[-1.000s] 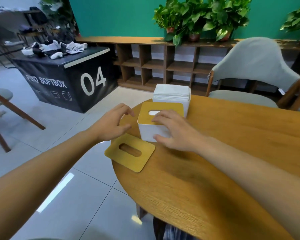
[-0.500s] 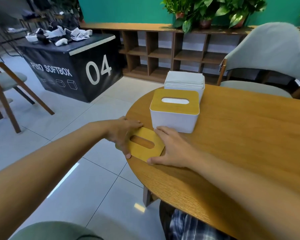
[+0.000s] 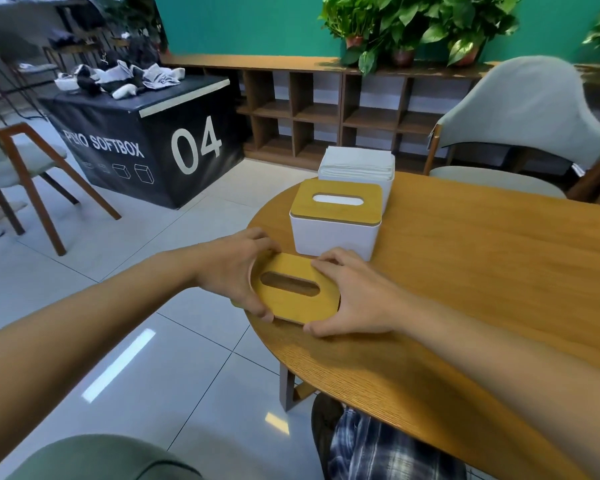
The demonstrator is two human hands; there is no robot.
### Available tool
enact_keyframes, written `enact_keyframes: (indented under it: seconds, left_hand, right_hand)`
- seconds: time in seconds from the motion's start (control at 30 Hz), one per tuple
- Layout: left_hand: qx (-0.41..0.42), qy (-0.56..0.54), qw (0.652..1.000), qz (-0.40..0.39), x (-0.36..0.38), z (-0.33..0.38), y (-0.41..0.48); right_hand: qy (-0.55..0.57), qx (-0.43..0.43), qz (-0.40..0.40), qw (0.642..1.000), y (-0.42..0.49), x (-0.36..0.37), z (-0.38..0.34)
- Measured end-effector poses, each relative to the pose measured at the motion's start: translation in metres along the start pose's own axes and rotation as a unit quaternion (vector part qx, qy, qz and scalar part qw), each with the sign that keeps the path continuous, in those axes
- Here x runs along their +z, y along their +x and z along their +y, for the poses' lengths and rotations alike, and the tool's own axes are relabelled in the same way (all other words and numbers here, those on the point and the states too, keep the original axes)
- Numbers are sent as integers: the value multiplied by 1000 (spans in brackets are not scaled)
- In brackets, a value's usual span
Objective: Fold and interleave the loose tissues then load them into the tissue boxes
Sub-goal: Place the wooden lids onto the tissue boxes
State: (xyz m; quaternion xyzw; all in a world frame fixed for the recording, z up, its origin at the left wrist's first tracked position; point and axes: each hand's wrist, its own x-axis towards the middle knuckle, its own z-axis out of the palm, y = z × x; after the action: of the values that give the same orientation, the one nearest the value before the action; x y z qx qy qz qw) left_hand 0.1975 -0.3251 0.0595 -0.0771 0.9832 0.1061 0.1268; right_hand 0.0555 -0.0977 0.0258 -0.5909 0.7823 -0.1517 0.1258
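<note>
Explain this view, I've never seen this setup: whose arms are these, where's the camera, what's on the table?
No machine here: these are a person's bare arms, filmed by one wide-angle camera on their head, looking forward and down. The left hand and right hand grip the two ends of a loose lid, wooden with a slot, at the near edge of the round table. Behind it stands a closed tissue box; behind that, an open box with stacked tissues showing above its rim. Whether the loose lid is lifted or resting, I cannot tell.

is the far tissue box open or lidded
Open. The far tissue box has no lid on it, and white tissues show stacked above its rim.
</note>
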Motion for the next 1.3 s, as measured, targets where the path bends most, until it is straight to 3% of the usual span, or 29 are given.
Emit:
enact_keyframes:
  seconds: [0.33, 0.6, 0.97, 1.3]
  left_hand:
    - [7, 16, 996, 85, -69, 58, 25]
    - [10, -47, 993, 109, -108, 44, 121]
    - [-11, -112, 987, 113, -131, -20, 249]
    - [-10, -118, 988, 104, -107, -35, 277]
  right_hand:
    - [-40, 4, 57, 998, -16, -86, 30]
    - [-15, 50, 92, 994, 36, -133, 100]
    - [21, 83, 58, 995, 149, -162, 186]
    - [18, 85, 16, 996, 165, -151, 212]
